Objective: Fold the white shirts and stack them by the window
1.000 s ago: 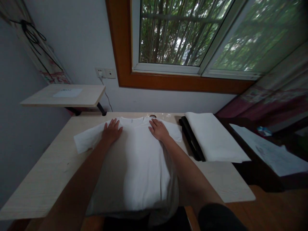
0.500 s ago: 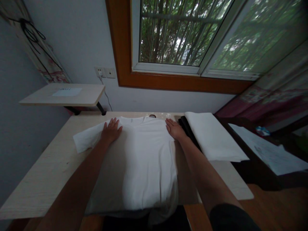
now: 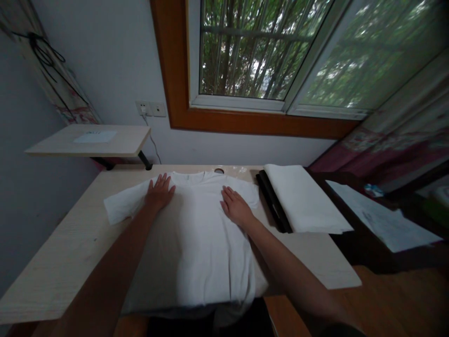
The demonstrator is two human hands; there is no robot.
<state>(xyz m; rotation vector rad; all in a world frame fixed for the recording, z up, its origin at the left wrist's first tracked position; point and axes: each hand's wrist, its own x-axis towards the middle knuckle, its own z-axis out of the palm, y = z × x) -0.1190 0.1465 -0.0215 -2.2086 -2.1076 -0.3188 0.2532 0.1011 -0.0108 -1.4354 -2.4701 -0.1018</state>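
A white T-shirt [image 3: 199, 234] lies spread over the table, its collar toward the wall and its hem hanging past the near edge. My left hand [image 3: 160, 192] rests flat on the shirt's left shoulder, fingers stretched out. On the right side of the chest lies my right hand [image 3: 235, 206], also flat with fingers extended. Both sleeves show, the left one stretched outward and the right one lying beyond my right hand. Some vertical creases run down the lower right of the shirt.
Right of the shirt sits a folded white cloth [image 3: 305, 199] on top of a black folded item [image 3: 275, 203]. A raised shelf [image 3: 129, 140] with a paper label stands at the back left. The light wooden table [image 3: 66, 238] reaches to the wall below the window.
My right hand has slid from the right shoulder inward and down onto the chest, uncovering the right sleeve. My left hand stays on the left shoulder. The view has shifted slightly.
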